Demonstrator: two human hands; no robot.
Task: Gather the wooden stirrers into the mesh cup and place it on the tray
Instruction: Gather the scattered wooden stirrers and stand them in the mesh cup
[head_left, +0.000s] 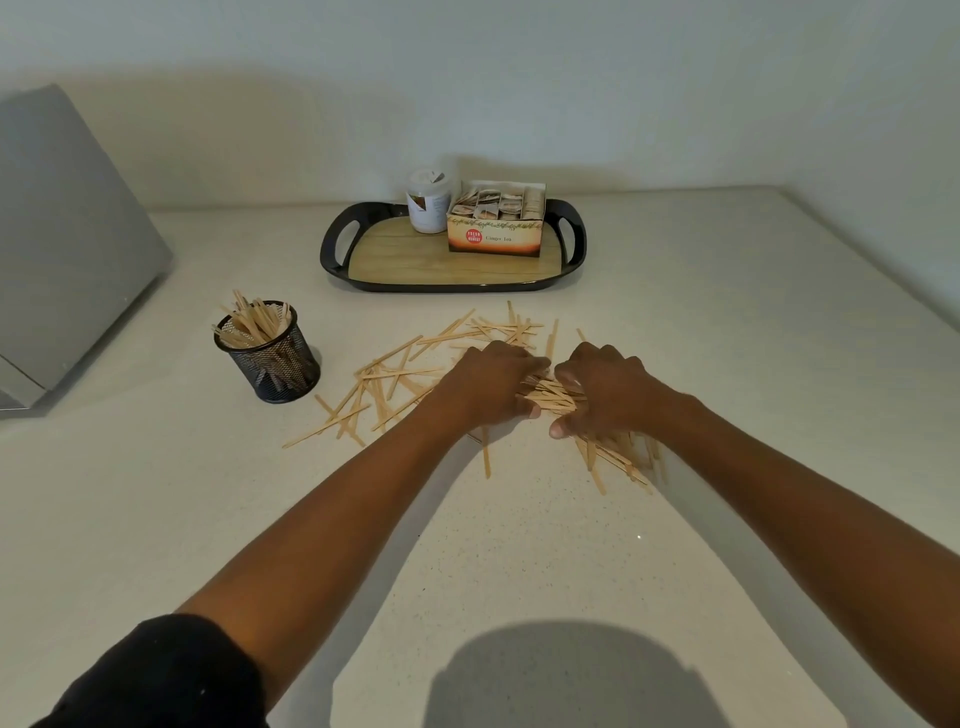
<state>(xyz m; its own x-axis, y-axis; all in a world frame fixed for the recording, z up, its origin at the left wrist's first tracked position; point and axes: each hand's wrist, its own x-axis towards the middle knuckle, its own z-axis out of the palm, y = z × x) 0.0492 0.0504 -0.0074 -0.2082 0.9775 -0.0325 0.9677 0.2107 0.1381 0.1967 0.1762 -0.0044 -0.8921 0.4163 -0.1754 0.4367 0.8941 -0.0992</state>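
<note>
**Bunching loose stirrers beside the cup**

Head view: we curl our left hand (491, 387) and right hand (605, 397) around one bundle of wooden stirrers (551, 396), squaring it for lifting. The mesh cup (267, 358), part-filled, stands left of the bundle; the tray (332, 254) lies beyond it.

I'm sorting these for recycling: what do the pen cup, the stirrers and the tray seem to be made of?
Mesh cup: black wire mesh, probably coated metal; stirrers show through its wall.
Stirrers: pale, flat, matte strips, apparently bare wood.
Tray: glossy black rim with handle cut-outs, likely plastic; its floor looks wood-grained, perhaps only a printed laminate.
</note>
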